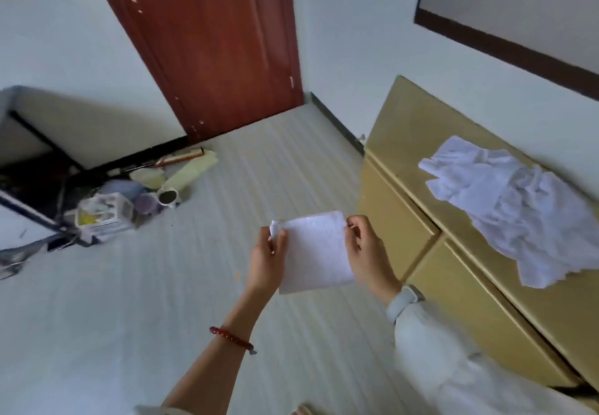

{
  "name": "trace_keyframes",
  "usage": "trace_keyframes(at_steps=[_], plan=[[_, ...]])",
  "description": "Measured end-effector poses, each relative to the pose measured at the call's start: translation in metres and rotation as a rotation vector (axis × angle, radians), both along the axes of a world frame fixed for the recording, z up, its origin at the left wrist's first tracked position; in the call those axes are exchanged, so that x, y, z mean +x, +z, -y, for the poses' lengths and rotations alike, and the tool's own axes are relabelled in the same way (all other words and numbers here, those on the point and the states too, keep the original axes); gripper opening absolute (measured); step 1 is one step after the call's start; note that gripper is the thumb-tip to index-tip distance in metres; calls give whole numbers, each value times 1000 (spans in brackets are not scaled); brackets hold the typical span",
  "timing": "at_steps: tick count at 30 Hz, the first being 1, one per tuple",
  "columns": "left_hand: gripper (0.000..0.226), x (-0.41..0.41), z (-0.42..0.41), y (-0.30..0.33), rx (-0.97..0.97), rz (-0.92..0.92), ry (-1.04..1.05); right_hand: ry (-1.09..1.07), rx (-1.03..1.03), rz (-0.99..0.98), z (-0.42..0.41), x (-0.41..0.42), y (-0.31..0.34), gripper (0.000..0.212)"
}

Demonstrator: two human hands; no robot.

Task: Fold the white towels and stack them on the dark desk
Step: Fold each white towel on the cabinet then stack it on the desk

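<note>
Both hands pinch folded towel (pixel 316 252); picture blurred, desk cut off.

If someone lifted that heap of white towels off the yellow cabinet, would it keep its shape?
Probably not: the heap of white towels lies crumpled and one edge droops over the yellow cabinet, so it looks floppy. It also seems light and unlikely to roll.

I see a plain white towel (pixel 316 252), a crumpled white pile of towels (pixel 512 210) on a mustard-yellow cabinet (pixel 421 142), a reddish-brown door (pixel 207 45), a pale striped floor (pixel 162 285), and a red beaded bracelet (pixel 231 338).
</note>
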State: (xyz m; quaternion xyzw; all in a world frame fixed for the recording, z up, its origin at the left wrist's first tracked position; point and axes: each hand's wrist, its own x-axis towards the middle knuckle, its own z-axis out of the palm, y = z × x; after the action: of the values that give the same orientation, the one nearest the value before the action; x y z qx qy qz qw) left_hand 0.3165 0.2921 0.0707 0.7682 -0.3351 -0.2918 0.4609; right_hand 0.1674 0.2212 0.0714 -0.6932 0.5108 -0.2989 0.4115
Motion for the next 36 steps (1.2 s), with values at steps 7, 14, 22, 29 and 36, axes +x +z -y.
trace_keyframes(at_steps=[7,14,22,29,36], plan=[[25,218,-102,25,-19,60,504,379,-135,-30,-62,261,26,18],[23,390,-142,18,37,96,667,634,-128,-41,-72,458,19,17],[21,618,-165,42,53,37,788,903,-35,37,-69,722,31,15],[26,774,-231,46,42,-20,981,1153,-89,8,-122,923,34,18],[22,967,-292,25,16,-78,989,1204,-75,-33,-181,1120,9,17]])
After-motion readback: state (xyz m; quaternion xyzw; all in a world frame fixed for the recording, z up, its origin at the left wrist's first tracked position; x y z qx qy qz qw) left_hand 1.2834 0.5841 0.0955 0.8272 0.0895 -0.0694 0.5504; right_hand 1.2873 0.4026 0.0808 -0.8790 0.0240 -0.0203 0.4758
